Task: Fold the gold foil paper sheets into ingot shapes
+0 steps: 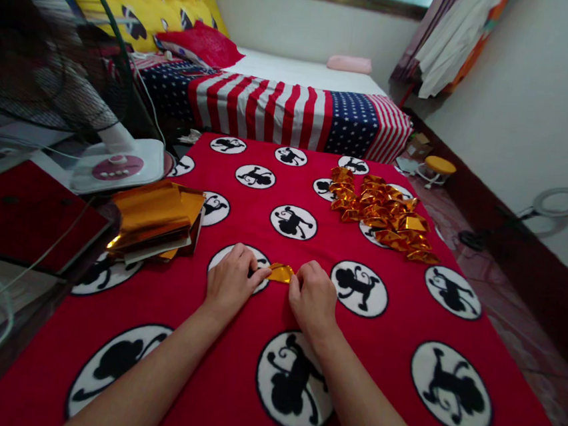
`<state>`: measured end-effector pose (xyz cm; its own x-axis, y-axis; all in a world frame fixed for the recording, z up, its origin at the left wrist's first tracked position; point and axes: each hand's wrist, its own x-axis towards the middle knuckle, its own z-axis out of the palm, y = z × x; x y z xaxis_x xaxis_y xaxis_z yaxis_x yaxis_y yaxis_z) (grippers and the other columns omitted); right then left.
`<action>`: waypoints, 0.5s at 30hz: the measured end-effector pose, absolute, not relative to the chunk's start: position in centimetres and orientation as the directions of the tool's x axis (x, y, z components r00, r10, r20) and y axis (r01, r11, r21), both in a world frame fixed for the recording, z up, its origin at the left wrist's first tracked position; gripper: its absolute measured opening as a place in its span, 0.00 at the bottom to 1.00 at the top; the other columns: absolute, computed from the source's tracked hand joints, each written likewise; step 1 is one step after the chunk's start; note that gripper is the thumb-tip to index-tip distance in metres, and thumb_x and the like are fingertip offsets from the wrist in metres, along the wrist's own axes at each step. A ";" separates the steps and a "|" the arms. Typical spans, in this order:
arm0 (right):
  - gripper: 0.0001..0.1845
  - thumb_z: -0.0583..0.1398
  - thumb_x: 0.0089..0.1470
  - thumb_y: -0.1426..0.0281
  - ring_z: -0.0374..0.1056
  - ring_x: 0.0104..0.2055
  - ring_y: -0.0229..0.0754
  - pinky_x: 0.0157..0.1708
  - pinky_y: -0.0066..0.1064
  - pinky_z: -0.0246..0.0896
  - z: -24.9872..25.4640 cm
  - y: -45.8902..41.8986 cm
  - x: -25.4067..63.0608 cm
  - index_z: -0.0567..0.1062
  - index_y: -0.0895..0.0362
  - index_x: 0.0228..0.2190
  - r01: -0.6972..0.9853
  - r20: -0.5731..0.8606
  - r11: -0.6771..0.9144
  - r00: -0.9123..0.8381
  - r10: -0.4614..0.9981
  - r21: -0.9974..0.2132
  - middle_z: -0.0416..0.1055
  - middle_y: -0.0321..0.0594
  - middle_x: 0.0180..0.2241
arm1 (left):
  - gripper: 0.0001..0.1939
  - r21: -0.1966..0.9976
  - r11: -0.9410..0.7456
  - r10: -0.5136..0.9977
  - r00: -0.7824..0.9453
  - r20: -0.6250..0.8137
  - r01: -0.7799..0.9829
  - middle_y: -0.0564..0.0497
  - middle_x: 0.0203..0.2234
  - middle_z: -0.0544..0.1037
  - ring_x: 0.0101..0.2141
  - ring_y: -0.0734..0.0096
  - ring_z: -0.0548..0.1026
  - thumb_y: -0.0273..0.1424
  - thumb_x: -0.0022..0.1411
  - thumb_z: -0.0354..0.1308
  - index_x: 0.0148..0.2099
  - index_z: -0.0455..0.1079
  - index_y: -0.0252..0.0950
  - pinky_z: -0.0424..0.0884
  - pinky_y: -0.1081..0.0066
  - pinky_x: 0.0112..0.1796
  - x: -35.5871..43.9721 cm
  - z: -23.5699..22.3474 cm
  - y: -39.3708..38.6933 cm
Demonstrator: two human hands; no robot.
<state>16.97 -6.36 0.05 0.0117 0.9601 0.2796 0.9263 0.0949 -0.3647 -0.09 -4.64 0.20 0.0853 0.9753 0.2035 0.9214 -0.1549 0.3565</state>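
Note:
A small piece of folded gold foil paper (281,273) lies between my hands, low over the red cloth. My left hand (234,276) pinches its left end between thumb and fingers. At the other end my right hand (312,294) has its fingers closed on the paper, the fingertips partly hidden behind the knuckles. To the left rests a stack of gold foil sheets (155,217), its edges uneven. Several folded gold foil pieces (384,212) stand in rows at the far right of the cloth.
A red cloth with monkey circles (189,364) covers the table. On the left stand a fan (118,163) and a dark red box (27,215). Beyond is a bed with a striped cover (264,110). A yellow stool (440,165) and a ring-topped stand (561,199) are at right.

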 end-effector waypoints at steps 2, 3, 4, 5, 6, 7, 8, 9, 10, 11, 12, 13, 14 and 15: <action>0.09 0.56 0.52 0.77 0.61 0.30 0.40 0.30 0.31 0.49 0.1 -6.4 16.9 0.65 0.55 0.23 0.927 0.286 0.102 0.005 0.958 -0.361 0.66 0.39 0.28 | 0.13 0.350 -0.146 0.977 0.078 0.200 0.926 0.51 0.32 0.72 0.31 0.66 0.71 0.44 0.59 0.59 0.33 0.67 0.39 0.55 0.70 0.25 -0.1 0.4 -4.7; 0.09 0.56 0.52 0.77 0.61 0.30 0.40 0.30 0.31 0.49 0.1 -6.4 16.9 0.65 0.55 0.23 0.927 0.285 0.102 0.005 0.959 -0.361 0.66 0.39 0.28 | 0.12 0.353 -0.148 0.977 0.080 0.200 0.924 0.51 0.32 0.72 0.31 0.66 0.71 0.43 0.60 0.58 0.34 0.67 0.39 0.56 0.70 0.26 -0.1 0.5 -4.7; 0.08 0.56 0.52 0.77 0.61 0.30 0.40 0.30 0.31 0.49 0.1 -6.4 16.9 0.65 0.55 0.23 0.927 0.282 0.099 0.008 0.959 -0.362 0.66 0.39 0.28 | 0.12 0.360 -0.152 0.976 0.083 0.200 0.920 0.51 0.32 0.72 0.32 0.65 0.71 0.43 0.60 0.58 0.35 0.67 0.40 0.56 0.70 0.26 -0.2 0.5 -4.7; 0.08 0.56 0.52 0.76 0.61 0.30 0.40 0.30 0.31 0.49 0.1 -6.4 16.9 0.65 0.55 0.23 0.927 0.278 0.095 0.010 0.961 -0.363 0.66 0.39 0.28 | 0.11 0.370 -0.159 0.976 0.090 0.198 0.915 0.51 0.33 0.72 0.32 0.65 0.71 0.42 0.60 0.58 0.35 0.67 0.40 0.57 0.70 0.27 -0.2 0.5 -4.7; 0.08 0.56 0.52 0.76 0.61 0.31 0.40 0.30 0.31 0.49 0.0 -6.4 16.9 0.65 0.55 0.23 0.927 0.274 0.092 0.012 0.962 -0.364 0.66 0.39 0.28 | 0.11 0.381 -0.168 0.976 0.098 0.196 0.909 0.51 0.33 0.72 0.32 0.66 0.71 0.41 0.61 0.57 0.35 0.67 0.40 0.57 0.70 0.27 -0.2 0.5 -4.7; 0.08 0.56 0.52 0.76 0.61 0.31 0.40 0.30 0.31 0.49 0.0 -6.4 16.9 0.65 0.55 0.23 0.926 0.270 0.089 0.014 0.963 -0.366 0.66 0.39 0.29 | 0.10 0.392 -0.178 0.975 0.108 0.194 0.902 0.51 0.33 0.73 0.33 0.66 0.72 0.41 0.62 0.57 0.35 0.67 0.40 0.58 0.70 0.28 -0.2 0.5 -4.7; 0.09 0.56 0.52 0.75 0.61 0.31 0.40 0.30 0.31 0.49 0.0 -6.4 16.9 0.64 0.55 0.23 0.926 0.268 0.085 0.018 0.963 -0.369 0.66 0.39 0.29 | 0.09 0.403 -0.189 0.974 0.119 0.193 0.895 0.51 0.33 0.73 0.34 0.66 0.72 0.40 0.62 0.56 0.35 0.68 0.40 0.59 0.70 0.28 -0.2 0.4 -4.6; 0.09 0.56 0.52 0.75 0.61 0.31 0.40 0.30 0.31 0.49 0.0 -6.4 16.9 0.64 0.55 0.23 0.924 0.266 0.083 0.020 0.964 -0.372 0.66 0.39 0.29 | 0.09 0.412 -0.199 0.973 0.128 0.193 0.889 0.51 0.34 0.73 0.34 0.66 0.72 0.40 0.62 0.56 0.36 0.68 0.40 0.59 0.70 0.29 -0.3 0.3 -4.6; 0.09 0.57 0.52 0.75 0.61 0.31 0.40 0.30 0.31 0.49 0.0 -6.4 16.9 0.64 0.55 0.23 0.923 0.264 0.081 0.023 0.964 -0.376 0.66 0.39 0.29 | 0.09 0.418 -0.206 0.972 0.135 0.194 0.885 0.51 0.34 0.74 0.34 0.66 0.73 0.40 0.62 0.56 0.36 0.69 0.41 0.60 0.70 0.29 -0.3 0.3 -4.6; 0.09 0.57 0.52 0.75 0.61 0.31 0.40 0.30 0.31 0.49 0.0 -6.4 16.9 0.64 0.55 0.23 0.921 0.261 0.077 0.028 0.965 -0.381 0.66 0.39 0.29 | 0.09 0.422 -0.211 0.971 0.140 0.193 0.882 0.51 0.35 0.74 0.35 0.66 0.73 0.40 0.62 0.56 0.37 0.69 0.41 0.60 0.70 0.30 -0.4 0.2 -4.6; 0.09 0.57 0.52 0.75 0.61 0.31 0.40 0.30 0.31 0.49 0.0 -6.4 16.9 0.64 0.55 0.22 0.919 0.256 0.071 0.034 0.966 -0.387 0.66 0.39 0.29 | 0.09 0.425 -0.212 0.971 0.140 0.194 0.880 0.51 0.35 0.74 0.35 0.66 0.73 0.40 0.62 0.56 0.37 0.69 0.41 0.61 0.70 0.30 -0.4 0.2 -4.6; 0.09 0.57 0.52 0.74 0.61 0.30 0.40 0.30 0.31 0.49 0.0 -6.4 16.9 0.64 0.55 0.22 0.918 0.250 0.064 0.040 0.967 -0.392 0.66 0.39 0.29 | 0.09 0.425 -0.211 0.971 0.139 0.194 0.880 0.51 0.35 0.74 0.35 0.66 0.73 0.41 0.62 0.57 0.37 0.69 0.41 0.61 0.70 0.30 -0.5 0.1 -4.5; 0.09 0.58 0.52 0.74 0.61 0.30 0.40 0.30 0.31 0.49 0.0 -6.3 16.9 0.64 0.55 0.22 0.916 0.244 0.055 0.048 0.969 -0.397 0.66 0.39 0.29 | 0.09 0.425 -0.209 0.971 0.136 0.195 0.881 0.51 0.35 0.74 0.35 0.66 0.73 0.41 0.62 0.57 0.37 0.69 0.41 0.61 0.70 0.31 -0.5 0.1 -4.5; 0.09 0.58 0.52 0.73 0.61 0.30 0.40 0.30 0.31 0.49 0.0 -6.3 16.9 0.64 0.55 0.22 0.915 0.237 0.044 0.057 0.970 -0.402 0.66 0.39 0.29 | 0.09 0.424 -0.207 0.971 0.133 0.197 0.881 0.51 0.35 0.74 0.35 0.66 0.73 0.41 0.62 0.57 0.38 0.69 0.41 0.62 0.70 0.31 -0.6 0.1 -4.5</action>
<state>16.93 -6.31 0.03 0.0574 0.9698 0.2369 0.9147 0.0441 -0.4018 -0.58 -4.51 0.08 0.1331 0.9712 0.1975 0.8814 -0.2071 0.4245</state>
